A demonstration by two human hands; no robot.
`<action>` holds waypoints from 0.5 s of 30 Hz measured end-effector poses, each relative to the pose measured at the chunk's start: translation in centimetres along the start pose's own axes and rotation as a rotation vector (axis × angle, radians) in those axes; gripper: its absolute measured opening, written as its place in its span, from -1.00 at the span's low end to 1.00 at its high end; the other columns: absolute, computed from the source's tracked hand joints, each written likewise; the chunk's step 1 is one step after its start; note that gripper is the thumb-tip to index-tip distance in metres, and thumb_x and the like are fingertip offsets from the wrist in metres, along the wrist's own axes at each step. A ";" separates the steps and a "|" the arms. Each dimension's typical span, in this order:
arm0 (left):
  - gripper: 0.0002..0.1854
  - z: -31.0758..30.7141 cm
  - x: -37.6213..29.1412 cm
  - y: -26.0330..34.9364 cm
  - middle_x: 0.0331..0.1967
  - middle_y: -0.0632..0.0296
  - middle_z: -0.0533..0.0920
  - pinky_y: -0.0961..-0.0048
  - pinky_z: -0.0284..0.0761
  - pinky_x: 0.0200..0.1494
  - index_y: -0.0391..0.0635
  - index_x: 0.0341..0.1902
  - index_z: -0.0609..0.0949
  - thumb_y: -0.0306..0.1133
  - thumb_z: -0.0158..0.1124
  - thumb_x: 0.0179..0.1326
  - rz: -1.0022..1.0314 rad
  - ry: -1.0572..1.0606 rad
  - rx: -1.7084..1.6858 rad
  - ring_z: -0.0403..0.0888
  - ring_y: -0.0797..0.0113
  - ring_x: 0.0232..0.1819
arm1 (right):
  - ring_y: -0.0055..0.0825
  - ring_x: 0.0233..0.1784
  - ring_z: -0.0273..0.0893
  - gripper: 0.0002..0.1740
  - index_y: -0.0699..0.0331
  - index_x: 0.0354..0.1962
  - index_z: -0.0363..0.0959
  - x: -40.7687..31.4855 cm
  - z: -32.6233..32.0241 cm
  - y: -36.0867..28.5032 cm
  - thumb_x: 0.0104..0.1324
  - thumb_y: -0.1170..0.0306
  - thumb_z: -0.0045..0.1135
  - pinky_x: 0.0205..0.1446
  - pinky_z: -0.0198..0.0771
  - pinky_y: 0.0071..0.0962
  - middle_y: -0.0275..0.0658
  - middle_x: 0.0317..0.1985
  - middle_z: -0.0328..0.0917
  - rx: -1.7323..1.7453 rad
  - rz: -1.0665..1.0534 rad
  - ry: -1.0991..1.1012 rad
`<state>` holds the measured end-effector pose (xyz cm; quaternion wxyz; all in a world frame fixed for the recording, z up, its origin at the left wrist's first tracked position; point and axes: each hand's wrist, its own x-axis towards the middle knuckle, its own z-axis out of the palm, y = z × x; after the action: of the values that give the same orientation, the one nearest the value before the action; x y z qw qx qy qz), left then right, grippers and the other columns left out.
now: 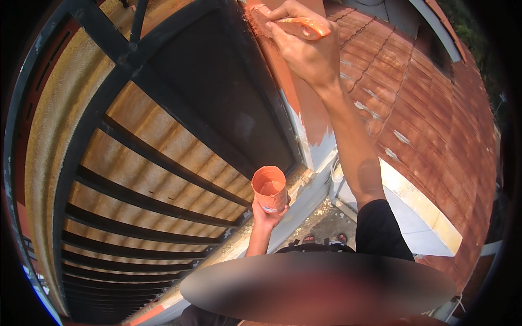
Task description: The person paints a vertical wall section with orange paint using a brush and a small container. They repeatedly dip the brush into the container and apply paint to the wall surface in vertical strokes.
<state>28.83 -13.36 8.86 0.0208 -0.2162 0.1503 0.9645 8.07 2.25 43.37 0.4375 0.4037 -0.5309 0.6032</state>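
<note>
My right hand [308,53] grips a paintbrush by its orange-smeared handle [306,27] at the top of the view. The brush's bristles [255,20], loaded with orange paint, press against the upper part of a wall post [299,89]. Fresh orange covers most of that post, ending in a ragged edge above a pale lower strip. Lower down, my left hand [267,218] holds a paint-coated cup [269,189] from below. Orange paint shows inside the cup, which is tilted so its mouth faces me.
On the left stands a black metal frame with slats [163,191] over yellowish corrugated sheeting [134,110]. A dark panel [228,89] adjoins the post. Reddish roof tiles [432,122] spread out to the right. Below are my sandalled feet [308,237] on a concrete floor [334,220].
</note>
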 end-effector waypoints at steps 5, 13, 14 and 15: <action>-0.33 -0.5 -0.5 1.1 -0.01 0.01 0.60 0.27 0.60 -0.28 -0.04 0.20 0.53 0.27 -0.01 0.33 0.002 -0.027 -0.016 0.57 -0.06 -0.01 | -0.34 -0.40 0.64 -0.83 0.37 -0.21 0.63 1.3 2.1 1.2 0.21 0.58 0.26 -0.33 0.46 -0.47 -0.19 -0.39 0.64 -0.237 -0.481 0.043; -0.29 -2.4 -2.7 3.3 -0.01 0.08 0.61 0.20 0.60 -0.25 -0.01 0.24 0.50 0.35 -0.03 0.35 -0.043 -0.029 -0.032 0.58 -0.01 -0.03 | -0.31 -0.46 0.68 -0.90 0.17 -0.32 0.65 -0.9 3.9 0.7 0.18 0.42 0.34 -0.39 0.48 -0.39 -0.24 -0.44 0.72 -0.089 -0.088 0.087; -0.30 -2.6 -2.7 3.2 -0.01 0.08 0.61 0.20 0.60 -0.25 -0.01 0.24 0.50 0.34 -0.02 0.35 -0.044 -0.033 -0.035 0.58 -0.01 -0.02 | -0.32 -0.47 0.68 -0.90 0.17 -0.31 0.65 -0.8 3.9 0.5 0.18 0.41 0.34 -0.39 0.47 -0.39 -0.24 -0.44 0.72 -0.107 -0.125 0.110; -0.30 -2.7 -2.7 3.2 -0.01 0.07 0.61 0.20 0.60 -0.25 -0.01 0.24 0.50 0.33 -0.02 0.35 -0.045 -0.037 -0.038 0.58 -0.01 -0.02 | -0.30 -0.44 0.66 -0.91 0.24 -0.31 0.64 -0.5 4.0 0.4 0.19 0.46 0.30 -0.37 0.48 -0.40 -0.22 -0.41 0.70 -0.105 -0.176 0.089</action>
<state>32.10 -17.13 8.56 0.0412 -0.2020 0.1267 0.9703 7.91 -1.78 43.17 0.5323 0.3980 -0.5042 0.5514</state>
